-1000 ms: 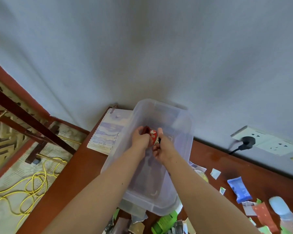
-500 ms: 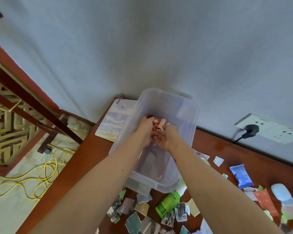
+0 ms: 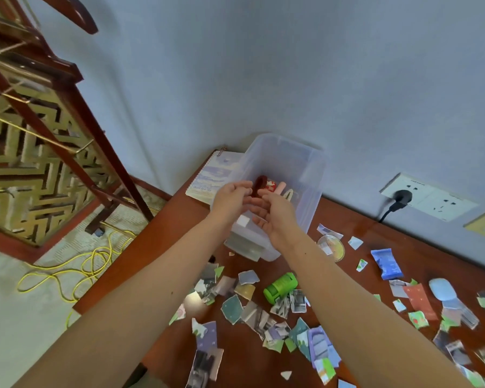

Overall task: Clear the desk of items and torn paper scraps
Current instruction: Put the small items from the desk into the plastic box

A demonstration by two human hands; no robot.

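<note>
A clear plastic bin (image 3: 315, 175) stands on the brown desk (image 3: 163, 247) against the wall. Inside it lie a dark red scrunchie (image 3: 259, 182), a small red-and-white item (image 3: 271, 186), a pink clip (image 3: 281, 188) and a pearl clip (image 3: 288, 195). My left hand (image 3: 231, 198) and my right hand (image 3: 276, 218) hover over the bin's near half, palms turned toward each other, fingers relaxed, holding nothing. Torn paper scraps (image 3: 261, 317) are strewn over the desk in front of the bin, with a green bottle (image 3: 280, 284) lying among them.
A spiral notebook (image 3: 209, 177) lies left of the bin. To the right are a round clear disc (image 3: 332, 246), a blue packet (image 3: 387, 263), a pale blue oval object (image 3: 443, 288) and a red card (image 3: 419, 299). A black plug (image 3: 401, 198) sits in the wall socket. Yellow cable (image 3: 76, 264) loops on the floor.
Both hands pinched the red-and-white item together over the bin; now they have opened and parted, and it lies in the bin. The view has tilted down, showing more desk.
</note>
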